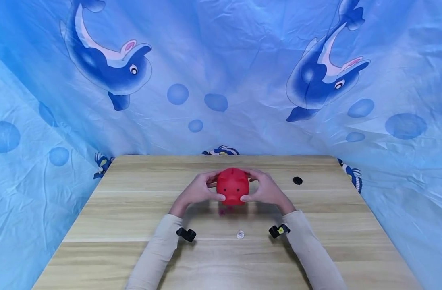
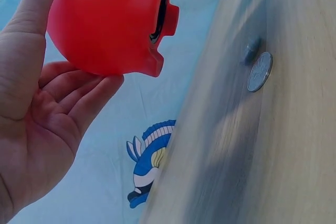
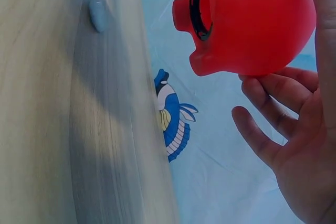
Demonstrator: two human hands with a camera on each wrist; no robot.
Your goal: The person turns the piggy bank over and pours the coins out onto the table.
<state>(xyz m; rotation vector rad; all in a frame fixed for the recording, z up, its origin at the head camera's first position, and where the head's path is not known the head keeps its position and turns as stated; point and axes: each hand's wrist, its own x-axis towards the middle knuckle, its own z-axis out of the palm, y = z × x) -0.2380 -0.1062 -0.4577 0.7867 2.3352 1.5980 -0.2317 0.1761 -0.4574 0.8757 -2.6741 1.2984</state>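
A red piggy bank (image 1: 233, 186) is held up off the table, its face toward me. My left hand (image 1: 200, 187) grips one side, thumb in front and fingers behind. On the other side my right hand (image 1: 266, 189) holds it the same way. In the right wrist view the round, black-rimmed hole (image 3: 201, 10) in its underside is uncovered. A silver coin (image 1: 240, 234) lies on the wood nearer to me. Close to that coin, a blurred grey piece (image 2: 252, 50) shows in the left wrist view; whether it is moving I cannot tell. Small reddish blurs appear just under the bank.
A black round plug (image 1: 297, 180) lies toward the back right of the wooden table (image 1: 133, 225). Blue cloth (image 1: 242, 133) printed with dolphins hangs behind the table and along its sides. Black devices are strapped at both wrists.
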